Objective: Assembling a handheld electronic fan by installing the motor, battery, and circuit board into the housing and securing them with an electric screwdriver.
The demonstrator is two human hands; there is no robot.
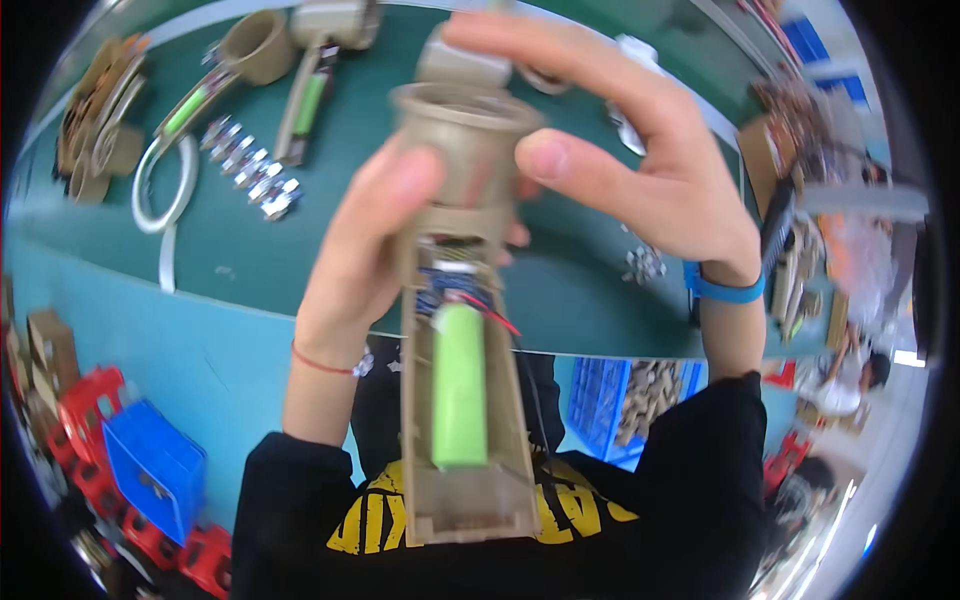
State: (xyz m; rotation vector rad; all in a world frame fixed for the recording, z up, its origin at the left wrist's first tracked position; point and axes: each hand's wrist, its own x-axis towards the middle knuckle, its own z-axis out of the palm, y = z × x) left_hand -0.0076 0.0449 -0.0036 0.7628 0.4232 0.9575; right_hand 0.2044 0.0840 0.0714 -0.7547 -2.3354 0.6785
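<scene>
- The green worktable (250, 250) fills the upper half of the view, its front edge curving across the middle.
- A tan open flashlight housing (465, 330) is held up close over the table edge and the person's lap, its round head end at the top and its long handle half pointing down toward the body.
- The right hand (640, 150) grasps the round head of the housing, thumb pressed on its rim and fingers arched over the top; a blue wristband (725, 290) sits on that wrist.
- The left hand (365, 250) grips the housing's neck from the left side, thumb against the head, with a thin red string at the wrist.
- A green cylindrical battery (460, 385) lies lengthwise inside the handle half, with red and black wires (490, 308) just above it.
- On the table at upper left lie more tan housing parts with green batteries (300, 100).
- Beside them sits a white ring (165, 190).
- Near the ring lies a row of small metal pieces (250, 170).
- A blue bin (150, 465) stands on the floor at lower left.
</scene>
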